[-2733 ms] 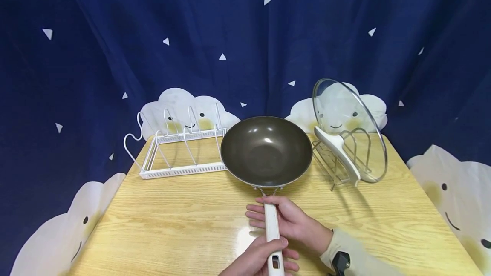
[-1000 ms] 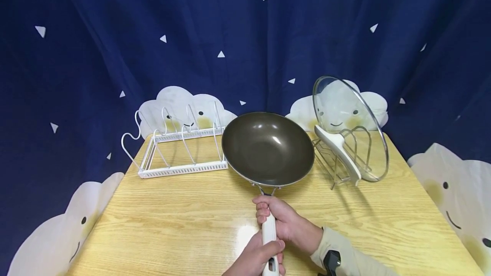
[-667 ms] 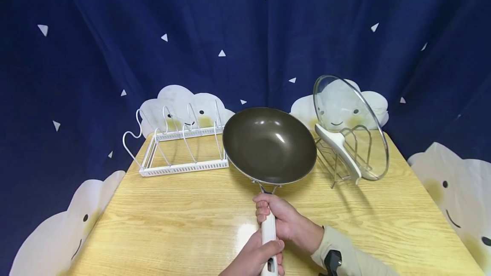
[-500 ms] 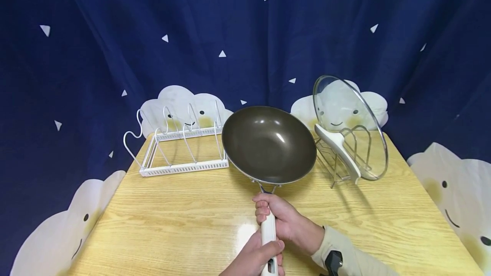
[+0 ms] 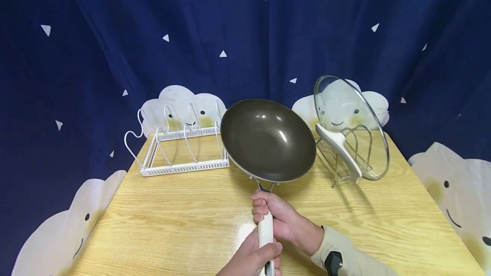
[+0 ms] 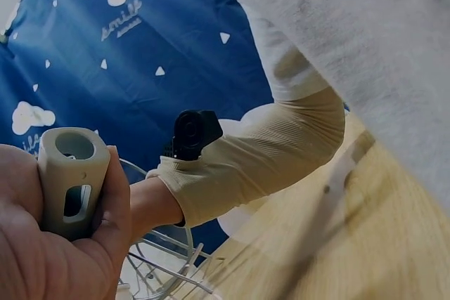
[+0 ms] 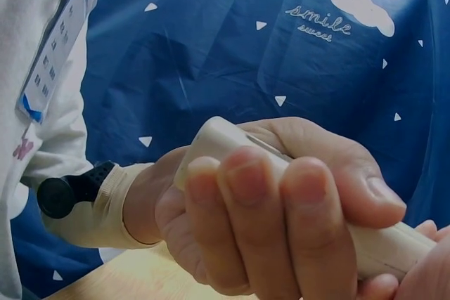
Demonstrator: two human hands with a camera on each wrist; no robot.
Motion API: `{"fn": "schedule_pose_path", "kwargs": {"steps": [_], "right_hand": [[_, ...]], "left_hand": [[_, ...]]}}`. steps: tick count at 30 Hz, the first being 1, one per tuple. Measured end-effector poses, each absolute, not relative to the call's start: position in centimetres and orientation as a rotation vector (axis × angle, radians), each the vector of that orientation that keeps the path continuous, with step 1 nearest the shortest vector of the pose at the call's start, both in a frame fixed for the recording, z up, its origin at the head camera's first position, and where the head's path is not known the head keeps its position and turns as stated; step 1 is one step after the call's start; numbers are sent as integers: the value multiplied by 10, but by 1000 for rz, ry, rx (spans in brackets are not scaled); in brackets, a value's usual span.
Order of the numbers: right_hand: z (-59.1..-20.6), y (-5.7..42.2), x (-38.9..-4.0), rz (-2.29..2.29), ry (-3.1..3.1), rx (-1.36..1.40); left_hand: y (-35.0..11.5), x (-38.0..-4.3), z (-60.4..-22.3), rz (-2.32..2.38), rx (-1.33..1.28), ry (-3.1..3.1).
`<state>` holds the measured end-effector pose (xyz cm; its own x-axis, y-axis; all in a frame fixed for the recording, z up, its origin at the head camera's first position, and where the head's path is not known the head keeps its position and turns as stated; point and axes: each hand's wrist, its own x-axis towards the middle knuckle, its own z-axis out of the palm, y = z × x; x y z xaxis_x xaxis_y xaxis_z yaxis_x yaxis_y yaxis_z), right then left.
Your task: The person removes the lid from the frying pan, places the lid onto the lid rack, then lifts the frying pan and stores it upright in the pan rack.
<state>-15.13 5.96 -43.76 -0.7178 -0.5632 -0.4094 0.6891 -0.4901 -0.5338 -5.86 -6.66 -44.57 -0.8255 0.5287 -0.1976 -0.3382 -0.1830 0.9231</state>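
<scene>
A dark-coated wok [image 5: 268, 139] with a long white handle [image 5: 265, 230] is in the middle of the head view, its bowl facing me, the far rim tipped up. My right hand [image 5: 281, 218] grips the handle close to the bowl, fingers wrapped round it. Behind it, my left hand [image 5: 251, 254] holds the handle's end, thumb lying along the top. In the left wrist view the hollow handle end [image 6: 74, 180] sits in the left palm. The right wrist view shows the left fingers [image 7: 249, 180] curled round the handle.
A white wire rack [image 5: 184, 167] stands at the back left of the wooden table [image 5: 172, 216]. At the back right, a glass lid [image 5: 345, 110] with a white handle leans in a metal wire stand [image 5: 333, 165]. A dark blue curtain [image 5: 245, 20] hangs behind.
The right hand's fingers, earlier straight beneath the handle, have closed round it. The wok has come up, its far rim rising and bowl tilting more toward me; rack and lid stay put.
</scene>
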Motion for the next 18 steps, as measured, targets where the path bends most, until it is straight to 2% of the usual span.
{"fn": "schedule_pose_path", "kwargs": {"steps": [18], "right_hand": [[-413,52,-157,-2219,892,125]], "left_hand": [[-73,-61,-424,2037,245,1604]]}}
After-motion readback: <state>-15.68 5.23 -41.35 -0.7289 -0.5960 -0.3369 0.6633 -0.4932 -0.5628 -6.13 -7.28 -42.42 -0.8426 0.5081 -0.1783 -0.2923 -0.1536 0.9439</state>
